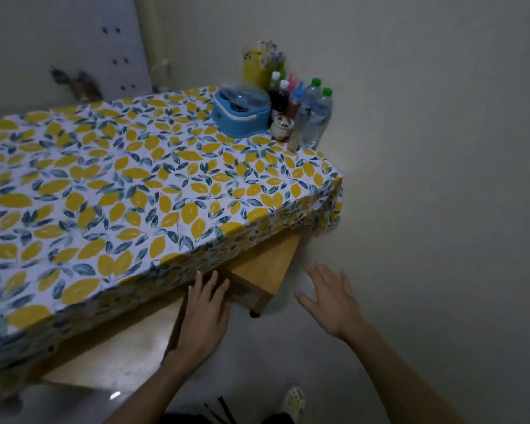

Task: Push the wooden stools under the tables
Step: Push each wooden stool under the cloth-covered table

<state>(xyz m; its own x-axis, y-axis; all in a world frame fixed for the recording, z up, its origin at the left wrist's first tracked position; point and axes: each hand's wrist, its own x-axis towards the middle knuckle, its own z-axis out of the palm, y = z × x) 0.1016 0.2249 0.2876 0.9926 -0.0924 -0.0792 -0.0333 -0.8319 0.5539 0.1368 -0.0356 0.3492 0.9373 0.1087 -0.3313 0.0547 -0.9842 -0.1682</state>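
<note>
A table under a lemon-print cloth [135, 185] fills the left and middle. Two wooden stools sit partly beneath its near edge. The right stool [263, 267] shows its seat corner and one leg past the cloth. The left stool [117, 347] has a long pale seat sticking out from under the cloth. My left hand [204, 313] lies flat, fingers spread, on the right end of the left stool, right at the cloth's hem. Over the floor to the right of the right stool, my right hand [331, 301] hovers with fingers apart, touching nothing.
On the table's far right corner stand a blue container [242, 113], several bottles [315, 114], a small jar [282, 128] and a yellow vase [259, 68]. A pale wall runs close on the right. My shoe [294, 402] is on the floor below.
</note>
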